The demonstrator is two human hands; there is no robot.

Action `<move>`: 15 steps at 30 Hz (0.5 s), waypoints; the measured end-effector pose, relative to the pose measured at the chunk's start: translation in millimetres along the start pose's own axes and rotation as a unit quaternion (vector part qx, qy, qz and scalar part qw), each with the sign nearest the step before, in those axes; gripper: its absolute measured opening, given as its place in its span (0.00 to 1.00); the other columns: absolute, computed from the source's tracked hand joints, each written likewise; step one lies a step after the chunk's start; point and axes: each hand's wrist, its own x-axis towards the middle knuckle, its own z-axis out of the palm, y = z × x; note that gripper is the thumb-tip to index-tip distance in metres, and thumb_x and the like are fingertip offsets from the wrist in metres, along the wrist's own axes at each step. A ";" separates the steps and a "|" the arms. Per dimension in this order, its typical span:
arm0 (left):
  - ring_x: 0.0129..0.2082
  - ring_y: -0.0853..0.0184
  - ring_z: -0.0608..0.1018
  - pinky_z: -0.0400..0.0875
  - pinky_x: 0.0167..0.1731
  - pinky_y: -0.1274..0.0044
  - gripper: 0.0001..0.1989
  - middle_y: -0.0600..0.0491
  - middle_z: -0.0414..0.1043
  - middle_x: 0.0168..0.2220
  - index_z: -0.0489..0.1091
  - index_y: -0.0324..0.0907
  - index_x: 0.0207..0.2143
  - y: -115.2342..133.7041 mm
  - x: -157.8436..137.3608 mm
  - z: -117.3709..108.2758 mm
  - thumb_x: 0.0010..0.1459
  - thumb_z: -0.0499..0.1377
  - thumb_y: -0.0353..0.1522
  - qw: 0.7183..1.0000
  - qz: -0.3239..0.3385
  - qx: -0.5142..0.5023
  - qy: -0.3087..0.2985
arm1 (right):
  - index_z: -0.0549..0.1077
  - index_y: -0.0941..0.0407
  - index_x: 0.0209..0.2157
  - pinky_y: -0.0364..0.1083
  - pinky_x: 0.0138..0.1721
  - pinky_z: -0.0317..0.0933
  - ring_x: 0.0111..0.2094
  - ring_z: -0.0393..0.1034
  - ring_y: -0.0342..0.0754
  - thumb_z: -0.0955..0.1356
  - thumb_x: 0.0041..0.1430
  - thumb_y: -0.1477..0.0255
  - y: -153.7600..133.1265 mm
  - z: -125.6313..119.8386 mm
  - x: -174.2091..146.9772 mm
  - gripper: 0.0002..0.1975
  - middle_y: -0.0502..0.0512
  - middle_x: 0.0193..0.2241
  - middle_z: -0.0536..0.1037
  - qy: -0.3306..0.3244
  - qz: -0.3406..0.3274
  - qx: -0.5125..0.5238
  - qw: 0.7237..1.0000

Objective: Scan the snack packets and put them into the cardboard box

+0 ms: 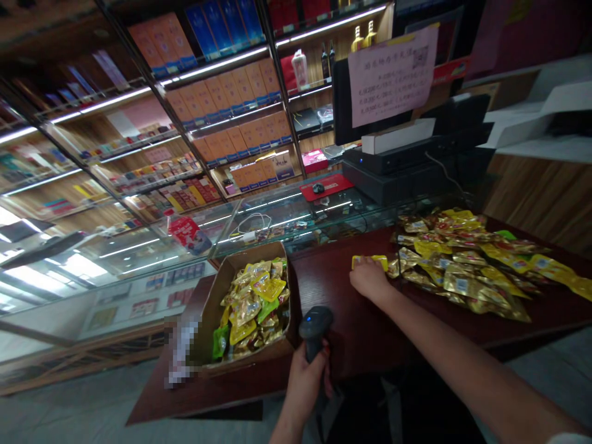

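Observation:
My left hand (306,373) is wrapped round the handle of a black barcode scanner (316,322), which stands upright over the front edge of the dark red table (326,290). A small blue light glows on the scanner's head. My right hand (369,280) reaches across the table and grips a small yellow snack packet (383,262); its fingertips are partly hidden. Right of it lies a spread-out pile of gold and yellow snack packets (457,259). To the left, an open cardboard box (292,311) holds many similar packets, a few of them green.
Behind the table runs a glass display counter (259,206) with a red bottle-shaped packet (187,231), a mouse (318,188) on a red mat, and a monitor (342,105) with a paper notice (393,77). Stocked shelves (226,117) line the wall. A blurred item lies left of the box.

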 end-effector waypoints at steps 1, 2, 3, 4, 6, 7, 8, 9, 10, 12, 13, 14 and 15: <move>0.08 0.73 0.65 0.60 0.08 0.82 0.22 0.63 0.64 0.15 0.67 0.40 0.38 0.4 -0.1 0.4 0.49 0.65 0.47 1.000 0.001 0.001 -0.001 | 0.72 0.65 0.55 0.55 0.53 0.57 0.53 0.67 0.61 0.58 0.63 0.76 -9.9 0.3 -13.1 0.23 0.73 0.54 0.73 -0.004 -0.029 0.007 1.000; 0.08 0.73 0.65 0.60 0.08 0.82 0.22 0.63 0.64 0.15 0.67 0.40 0.37 1.0 -0.4 0.7 0.49 0.65 0.47 1.000 0.002 0.004 -0.002 | 0.73 0.61 0.55 0.52 0.51 0.58 0.53 0.67 0.58 0.58 0.63 0.76 -17.3 1.0 -25.7 0.22 0.69 0.55 0.73 -0.007 -0.052 0.013 0.999; 0.08 0.73 0.65 0.60 0.08 0.82 0.21 0.63 0.65 0.16 0.67 0.40 0.37 1.8 -0.9 1.1 0.50 0.65 0.46 1.000 0.002 0.007 -0.004 | 0.73 0.58 0.55 0.51 0.51 0.58 0.53 0.67 0.57 0.58 0.64 0.76 -21.8 2.0 -37.2 0.22 0.66 0.57 0.72 -0.006 -0.071 0.021 0.997; 0.08 0.73 0.65 0.61 0.09 0.82 0.21 0.63 0.65 0.16 0.67 0.40 0.37 2.7 -1.5 1.5 0.50 0.65 0.46 1.000 0.002 0.012 -0.005 | 0.74 0.55 0.55 0.51 0.51 0.58 0.53 0.66 0.57 0.58 0.64 0.76 -23.6 3.2 -47.4 0.22 0.64 0.58 0.71 -0.001 -0.085 0.030 0.996; 0.08 0.73 0.66 0.61 0.09 0.82 0.20 0.63 0.65 0.16 0.67 0.41 0.37 4.9 -2.9 2.4 0.51 0.64 0.45 1.000 0.005 0.020 -0.005 | 0.75 0.52 0.52 0.53 0.52 0.57 0.55 0.63 0.58 0.60 0.64 0.75 -20.7 5.6 -63.3 0.20 0.64 0.61 0.67 0.018 -0.088 0.053 0.995; 0.08 0.73 0.66 0.62 0.09 0.82 0.19 0.63 0.65 0.16 0.67 0.41 0.38 6.0 -3.5 2.9 0.51 0.64 0.45 1.000 0.006 0.024 -0.004 | 0.76 0.52 0.51 0.54 0.53 0.55 0.57 0.61 0.60 0.61 0.63 0.74 -17.2 6.8 -69.3 0.18 0.64 0.62 0.66 0.032 -0.078 0.065 0.994; 0.08 0.73 0.66 0.62 0.09 0.82 0.19 0.63 0.65 0.16 0.67 0.41 0.37 7.2 -3.9 3.6 0.50 0.64 0.44 1.000 0.005 0.027 -0.003 | 0.77 0.52 0.49 0.55 0.55 0.54 0.59 0.59 0.61 0.62 0.62 0.73 -13.2 8.0 -74.1 0.17 0.64 0.62 0.66 0.045 -0.066 0.078 0.994; 0.08 0.73 0.66 0.62 0.09 0.82 0.20 0.63 0.65 0.16 0.67 0.41 0.37 8.4 -4.2 4.3 0.50 0.64 0.45 1.000 0.001 0.029 -0.001 | 0.77 0.52 0.47 0.56 0.56 0.53 0.60 0.58 0.61 0.63 0.62 0.73 -9.2 9.3 -78.1 0.15 0.64 0.61 0.66 0.059 -0.056 0.092 0.992; 0.08 0.73 0.66 0.62 0.09 0.82 0.20 0.63 0.65 0.16 0.67 0.41 0.37 9.5 -4.5 5.0 0.49 0.65 0.45 1.000 -0.004 0.031 0.000 | 0.77 0.53 0.46 0.56 0.56 0.53 0.59 0.58 0.61 0.64 0.62 0.72 -5.7 10.8 -81.4 0.14 0.64 0.59 0.68 0.072 -0.050 0.109 0.990; 0.08 0.73 0.66 0.62 0.09 0.82 0.21 0.63 0.65 0.16 0.67 0.41 0.37 11.4 -5.3 6.5 0.48 0.66 0.45 0.999 -0.011 0.030 0.004 | 0.75 0.54 0.48 0.55 0.55 0.55 0.56 0.62 0.59 0.66 0.60 0.69 -0.6 14.4 -86.6 0.15 0.63 0.55 0.71 0.098 -0.039 0.148 0.983; 0.08 0.73 0.66 0.61 0.09 0.82 0.21 0.63 0.65 0.16 0.68 0.40 0.37 12.0 -6.0 7.1 0.48 0.66 0.45 1.000 -0.011 0.028 0.004 | 0.72 0.54 0.51 0.54 0.54 0.56 0.54 0.64 0.58 0.67 0.59 0.68 0.7 16.4 -88.6 0.18 0.63 0.53 0.72 0.110 -0.030 0.170 0.979; 0.08 0.74 0.66 0.61 0.09 0.82 0.22 0.63 0.65 0.17 0.68 0.40 0.38 12.5 -6.9 7.6 0.48 0.66 0.45 1.000 -0.009 0.028 0.005 | 0.70 0.55 0.54 0.54 0.53 0.57 0.52 0.66 0.58 0.68 0.58 0.67 1.5 18.4 -90.3 0.22 0.63 0.52 0.73 0.120 -0.019 0.193 0.974; 0.08 0.74 0.66 0.61 0.10 0.82 0.22 0.63 0.65 0.17 0.68 0.40 0.38 12.8 -8.1 8.0 0.48 0.66 0.45 1.000 -0.007 0.029 0.005 | 0.66 0.56 0.57 0.53 0.53 0.58 0.52 0.66 0.58 0.69 0.57 0.66 1.8 20.4 -91.4 0.27 0.63 0.52 0.73 0.127 -0.008 0.215 0.968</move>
